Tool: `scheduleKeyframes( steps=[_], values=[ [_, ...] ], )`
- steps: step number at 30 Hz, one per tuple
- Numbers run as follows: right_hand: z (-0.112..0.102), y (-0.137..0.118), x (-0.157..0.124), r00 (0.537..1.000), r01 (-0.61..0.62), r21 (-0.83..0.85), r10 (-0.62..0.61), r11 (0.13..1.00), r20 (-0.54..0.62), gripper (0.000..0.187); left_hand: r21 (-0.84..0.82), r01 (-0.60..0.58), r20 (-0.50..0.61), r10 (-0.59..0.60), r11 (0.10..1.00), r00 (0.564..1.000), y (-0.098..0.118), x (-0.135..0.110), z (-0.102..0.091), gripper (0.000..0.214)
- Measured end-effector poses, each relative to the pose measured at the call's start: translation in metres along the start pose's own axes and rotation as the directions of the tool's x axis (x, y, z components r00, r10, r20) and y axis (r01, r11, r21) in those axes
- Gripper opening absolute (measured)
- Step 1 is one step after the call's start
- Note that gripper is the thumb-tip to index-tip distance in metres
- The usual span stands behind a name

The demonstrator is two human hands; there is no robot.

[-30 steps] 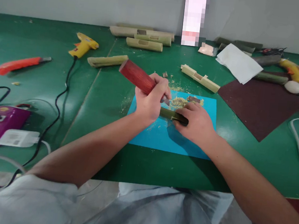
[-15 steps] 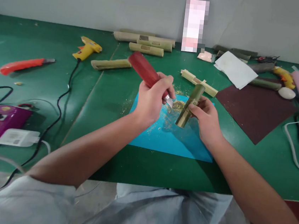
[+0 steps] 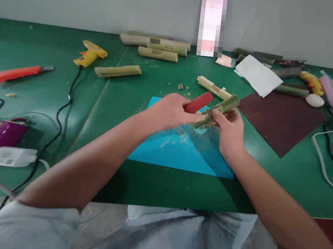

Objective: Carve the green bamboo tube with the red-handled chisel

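Note:
My left hand (image 3: 176,109) is closed on a red-handled carving knife (image 3: 199,103). The handle points up and to the right, and the blade is out of sight. My right hand (image 3: 232,127) grips a green bamboo tube (image 3: 227,104) with cuts in its side. It slants up to the right, and the left fingers are close against its lower part; whether they touch it I cannot tell. Beneath both hands lies a blue sheet (image 3: 158,147) strewn with shavings. A pale notched bamboo piece (image 3: 213,88) rests just beyond the tube.
To the left are a yellow glue gun (image 3: 90,55), a red utility knife (image 3: 17,75) and a purple power strip (image 3: 0,136) with cords. Bamboo tubes (image 3: 157,54) lie along the wall. White paper (image 3: 257,76) overlaps a dark brown sheet (image 3: 280,120) at right.
My left hand has turned the knife, so its handle now points right instead of up-left. The bamboo tube has tilted flatter, and the hands are closer together. The view has shifted slightly.

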State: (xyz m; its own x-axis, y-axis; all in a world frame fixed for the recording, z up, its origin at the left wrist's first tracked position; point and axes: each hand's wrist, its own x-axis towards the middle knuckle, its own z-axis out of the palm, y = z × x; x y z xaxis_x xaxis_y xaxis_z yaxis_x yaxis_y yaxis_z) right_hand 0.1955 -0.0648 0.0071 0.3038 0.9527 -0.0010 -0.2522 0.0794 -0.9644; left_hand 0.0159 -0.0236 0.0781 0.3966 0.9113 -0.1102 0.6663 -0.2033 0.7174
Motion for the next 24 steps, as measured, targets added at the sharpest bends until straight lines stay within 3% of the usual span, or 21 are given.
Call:
scheduleKeyframes(
  steps=[5, 8, 10, 12, 14, 16, 21, 24],
  values=[
    [-0.002, 0.006, 0.0, 1.0, 0.012, -0.051, -0.013, 0.999, -0.012, 0.046, 0.047, 0.025, 0.087, -0.029, 0.999, 0.996, 0.002, 0.0, -0.003, 0.041],
    [-0.012, 0.006, 0.004, 0.966, 0.182, -0.24, -0.219, 0.954, -0.14, 0.052, 0.059, 0.057, 0.099, -0.063, 0.997, 0.993, 0.003, 0.001, -0.012, 0.041],
    [-0.02, 0.0, 0.007, 0.894, 0.358, -0.486, -0.443, 0.797, -0.068, 0.056, 0.085, 0.056, 0.155, -0.069, 0.995, 0.986, 0.001, 0.003, -0.017, 0.04],
    [-0.025, -0.011, 0.008, 0.812, 0.515, -0.666, -0.557, 0.54, 0.176, 0.054, 0.111, 0.014, 0.201, -0.036, 0.994, 0.979, -0.004, 0.006, -0.021, 0.041],
    [-0.027, -0.02, 0.005, 0.769, 0.594, -0.716, -0.521, 0.367, 0.371, 0.046, 0.115, -0.043, 0.194, 0.02, 0.992, 0.981, -0.01, 0.009, -0.022, 0.045],
    [-0.024, -0.026, 0.001, 0.766, 0.613, -0.74, -0.436, 0.276, 0.473, 0.042, 0.082, -0.075, 0.183, 0.059, 0.994, 0.981, -0.018, 0.012, -0.024, 0.047],
    [-0.02, -0.025, -0.002, 0.735, 0.668, -0.735, -0.263, 0.119, 0.625, 0.039, -0.122, -0.109, 0.13, 0.125, 0.986, 0.984, -0.038, 0.017, -0.031, 0.036],
    [-0.019, -0.023, -0.001, 0.729, 0.677, -0.733, -0.194, 0.06, 0.657, 0.029, -0.118, -0.121, 0.092, 0.132, 0.986, 0.987, -0.048, 0.02, -0.037, 0.032]
  ],
)
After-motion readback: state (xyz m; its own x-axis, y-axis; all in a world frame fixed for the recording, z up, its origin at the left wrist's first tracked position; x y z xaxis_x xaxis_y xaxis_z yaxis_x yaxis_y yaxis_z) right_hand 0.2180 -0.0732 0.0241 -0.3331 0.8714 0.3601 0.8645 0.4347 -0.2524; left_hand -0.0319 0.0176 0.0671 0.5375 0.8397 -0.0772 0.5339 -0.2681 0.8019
